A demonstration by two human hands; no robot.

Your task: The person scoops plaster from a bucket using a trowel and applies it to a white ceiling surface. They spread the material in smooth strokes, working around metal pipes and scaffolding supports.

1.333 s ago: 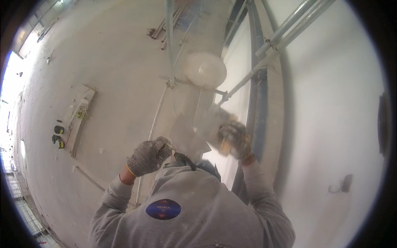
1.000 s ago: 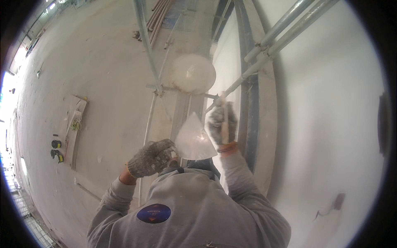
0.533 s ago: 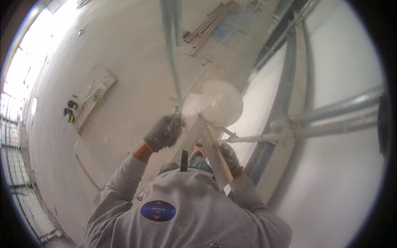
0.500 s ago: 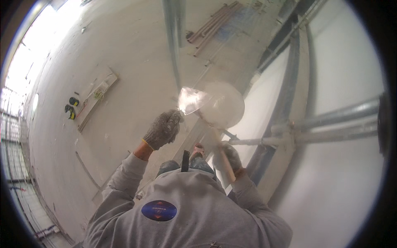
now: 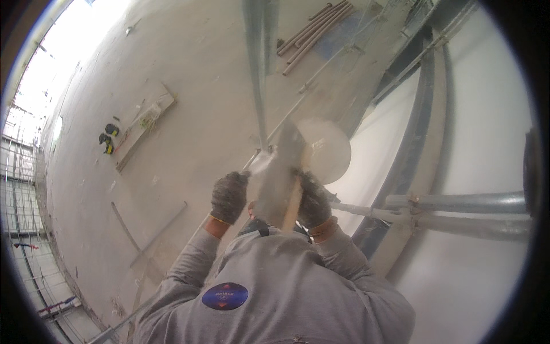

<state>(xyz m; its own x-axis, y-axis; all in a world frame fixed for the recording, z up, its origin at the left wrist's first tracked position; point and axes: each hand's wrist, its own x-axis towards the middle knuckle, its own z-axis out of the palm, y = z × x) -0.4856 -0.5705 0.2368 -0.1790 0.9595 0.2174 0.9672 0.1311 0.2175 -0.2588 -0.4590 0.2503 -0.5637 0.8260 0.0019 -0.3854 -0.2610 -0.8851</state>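
Observation:
My left hand [image 5: 230, 196], in a dirty grey work glove, is closed in front of my chest. A shiny, thin flat blade [image 5: 260, 165] shows at its fingertips, partly smeared by motion; its handle is hidden in the fist. My right hand [image 5: 314, 200], gloved too, is closed on the wooden strip [image 5: 293, 203] of a flat grey plate [image 5: 281, 157]. This plate is blurred and stands between my two hands, close to the shiny blade; whether they touch I cannot tell. Just beyond lies a round, whitish bucket top [image 5: 329, 150], partly hidden by the plate.
Thick scaffold pipes [image 5: 464, 203] run in from the right beside a white wall [image 5: 487, 114]. A steel upright [image 5: 256, 69] rises ahead. Far below on the floor lie reddish pipes [image 5: 315, 34], a board [image 5: 146, 127] and a pair of black-and-yellow objects [image 5: 107, 137].
My right hand has risen toward the middle, bringing the wooden-edged plate up between the hands. My left hand has shifted slightly right and lower. The whole view has moved a little.

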